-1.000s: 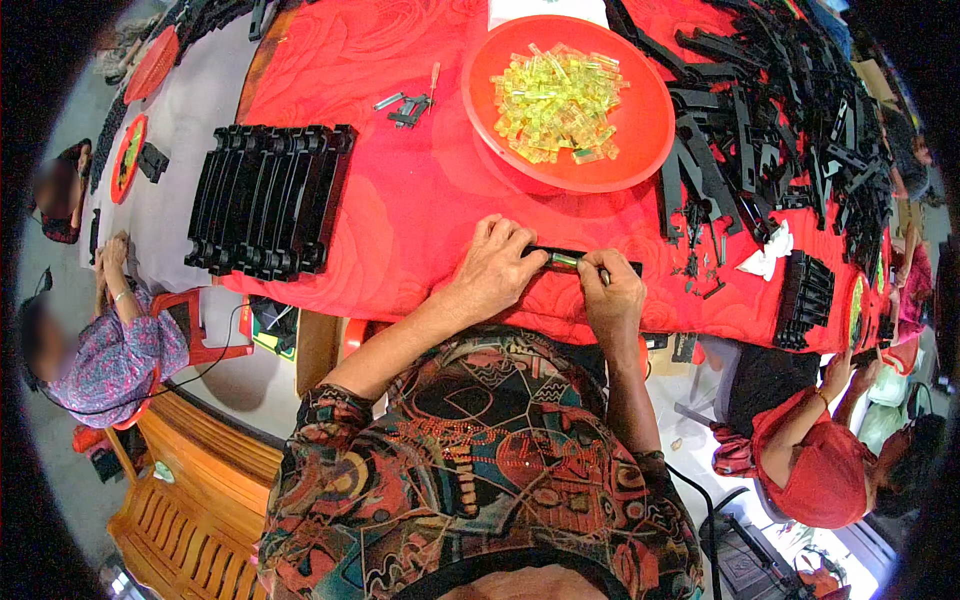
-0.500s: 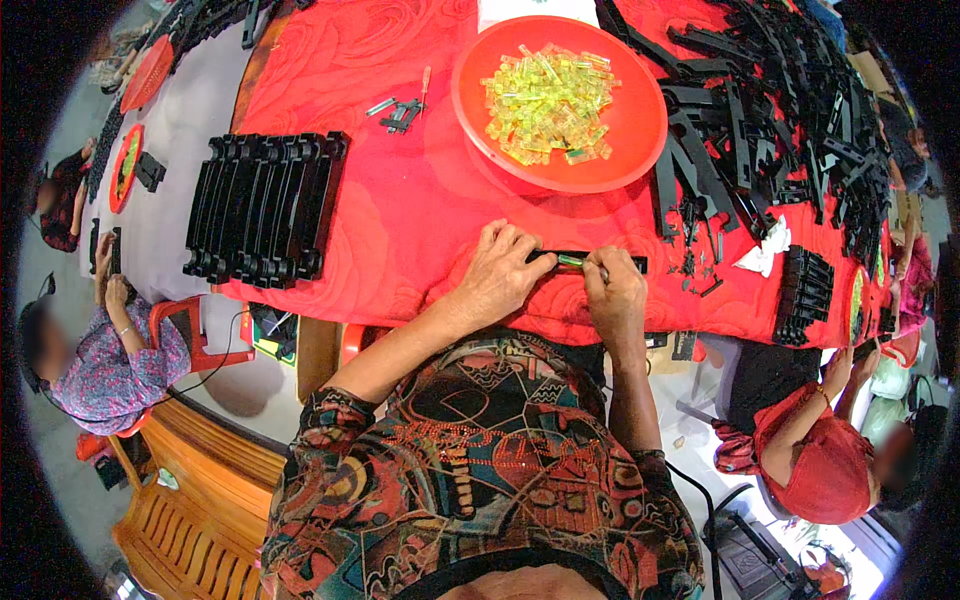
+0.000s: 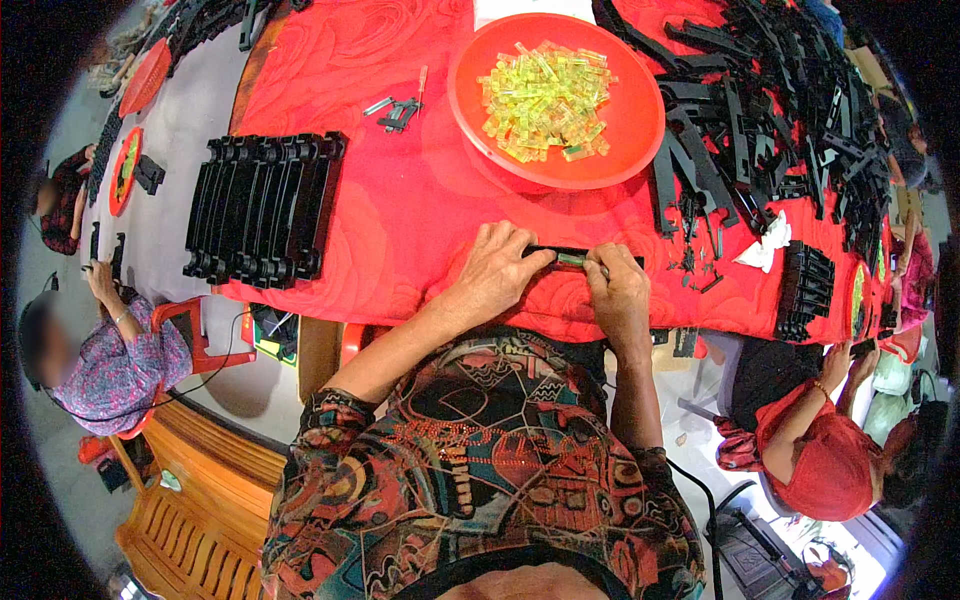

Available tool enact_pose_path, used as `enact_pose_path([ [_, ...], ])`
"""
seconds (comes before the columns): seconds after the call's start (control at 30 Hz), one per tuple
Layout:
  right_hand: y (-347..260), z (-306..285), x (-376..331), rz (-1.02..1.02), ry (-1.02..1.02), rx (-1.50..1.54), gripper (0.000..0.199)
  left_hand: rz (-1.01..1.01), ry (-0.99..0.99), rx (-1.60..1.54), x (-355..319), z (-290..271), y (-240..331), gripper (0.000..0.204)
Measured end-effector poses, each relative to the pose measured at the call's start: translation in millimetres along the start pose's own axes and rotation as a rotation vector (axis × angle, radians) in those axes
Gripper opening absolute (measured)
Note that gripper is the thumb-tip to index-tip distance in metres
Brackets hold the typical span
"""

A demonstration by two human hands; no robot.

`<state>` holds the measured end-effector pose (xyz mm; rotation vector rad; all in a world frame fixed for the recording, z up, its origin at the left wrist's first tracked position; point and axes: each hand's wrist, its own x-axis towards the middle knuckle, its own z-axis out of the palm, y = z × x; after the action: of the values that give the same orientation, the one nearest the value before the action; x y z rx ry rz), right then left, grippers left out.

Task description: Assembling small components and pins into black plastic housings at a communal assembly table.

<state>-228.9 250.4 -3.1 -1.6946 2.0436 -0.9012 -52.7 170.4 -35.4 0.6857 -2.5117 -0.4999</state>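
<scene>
A narrow black spirit level body [image 3: 556, 249] lies across the near edge of the red tablecloth, with a yellow-green vial [image 3: 570, 259] at its middle. My left hand [image 3: 498, 268] is closed on the left end of the body, thumb along its near side. At the right end, my right hand [image 3: 619, 290] grips it with bent fingers, fingertips close to the vial. Both ends are partly hidden by my fingers. Beyond my hands stands a red bowl [image 3: 640, 110] heaped with loose yellow-green vials [image 3: 545, 105].
Several black level bodies [image 3: 262, 210] lie side by side at left. A screwdriver [image 3: 423, 85] and small dark pieces [image 3: 403, 115] lie behind. A big pile of black parts [image 3: 760, 110] covers the right, with crumpled white tissue [image 3: 768, 245] near it. People sit at both sides.
My right hand has shifted slightly, its fingers now bent lower over the right end of the level body, and more of the vial shows. The left hand stays in nearly the same place.
</scene>
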Motion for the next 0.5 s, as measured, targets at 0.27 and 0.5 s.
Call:
enact_pose_path([
  [0.27,-5.8,6.6,-2.3,-0.017,-0.004,-0.028,0.005,0.002,0.039,-0.054,-3.1,-3.5,-3.8,0.018],
  [0.5,-1.0,33.9,-19.2,-0.078,0.126,-0.006,0.011,0.061,0.027,0.068,-9.3,-9.8,-2.3,0.02],
])
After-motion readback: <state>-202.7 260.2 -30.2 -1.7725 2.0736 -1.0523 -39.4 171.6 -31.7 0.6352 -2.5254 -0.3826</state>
